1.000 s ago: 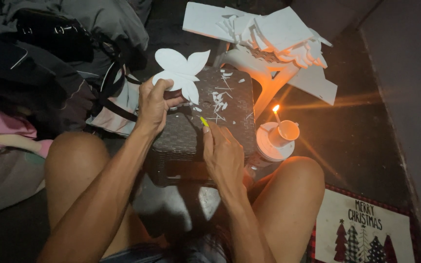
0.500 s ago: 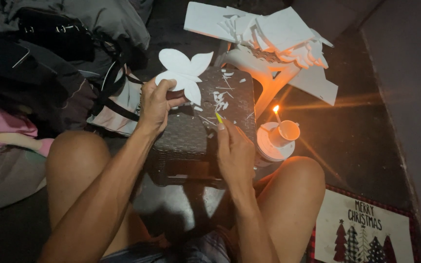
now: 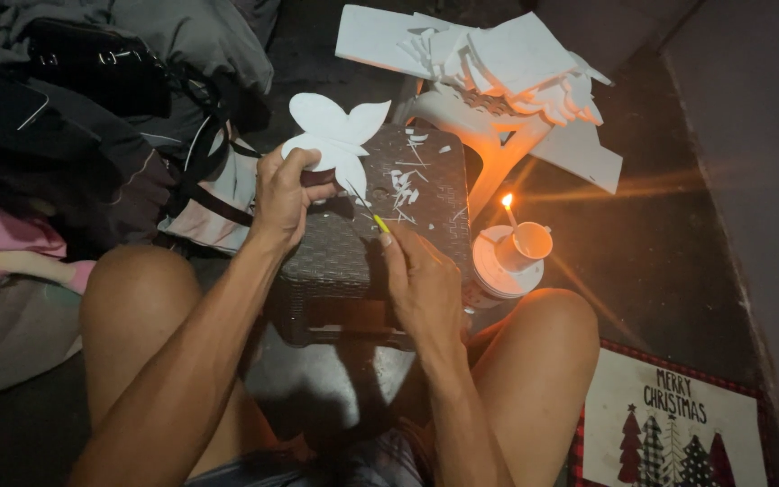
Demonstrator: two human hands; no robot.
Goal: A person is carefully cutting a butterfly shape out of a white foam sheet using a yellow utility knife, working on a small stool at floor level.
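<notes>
- Head view: left hand (image 3: 283,197) has its grip pinched shut on a white butterfly-shaped foam cutout (image 3: 334,135), held at the far left corner of a dark woven-pattern stool (image 3: 380,225) that's doing duty as the table.
- Right hand (image 3: 421,284) is closed round a thin knife (image 3: 367,209) with a yellow collar, blade tip aimed at the cutout's lower edge, just beside the left fingers.
- What could go wrong, I reckon: the blade is so near the left thumb that a slip off the foam edge could nick it. Foam that thin could also tear at the narrow waist between the wings.
- The lit candle (image 3: 508,212) stuck in a small white cup (image 3: 532,240) sits just right of the stool, near the knee. A bump could tip it, and the stack of white foam offcuts (image 3: 498,63) isn't far away.
- Textures: matte, smooth foam; basket-weave stool top dotted with white shavings; soft dark clothes and bags (image 3: 92,90) heaped on the left; a printed festive mat (image 3: 669,433) on the floor.
</notes>
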